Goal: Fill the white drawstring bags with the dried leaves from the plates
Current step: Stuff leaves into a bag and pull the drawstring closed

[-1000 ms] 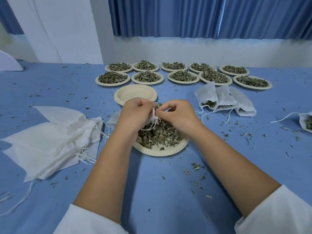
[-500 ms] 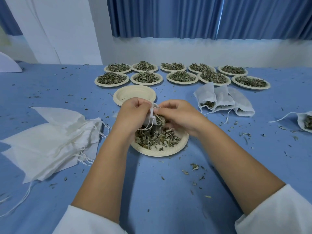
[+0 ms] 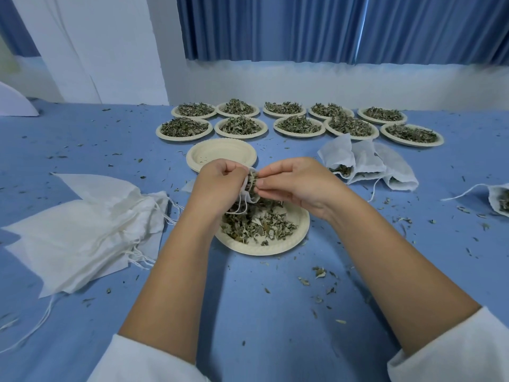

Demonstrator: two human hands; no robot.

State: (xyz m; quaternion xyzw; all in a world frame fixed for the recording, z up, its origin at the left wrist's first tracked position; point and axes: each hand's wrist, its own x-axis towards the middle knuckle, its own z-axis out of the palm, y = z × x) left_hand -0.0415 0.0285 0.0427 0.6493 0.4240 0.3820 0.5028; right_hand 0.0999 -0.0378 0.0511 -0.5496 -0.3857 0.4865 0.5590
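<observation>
My left hand (image 3: 217,183) grips the mouth of a small white drawstring bag (image 3: 249,195), held just above a paper plate (image 3: 275,248) of dried leaves (image 3: 256,224). My right hand (image 3: 297,183) pinches a tuft of dried leaves at the bag's opening. The bag's strings hang down over the plate. Most of the bag is hidden behind my left hand.
A stack of empty white bags (image 3: 82,230) lies at the left. An empty plate (image 3: 220,154) sits just beyond my hands. Several leaf-filled plates (image 3: 297,125) line the back. Filled bags (image 3: 366,166) lie at the right, another bag (image 3: 498,198) at the right edge. Leaf crumbs litter the blue cloth.
Both hands have lifted slightly off the plate. My right hand has brought a pinch of leaves up to the bag's mouth.
</observation>
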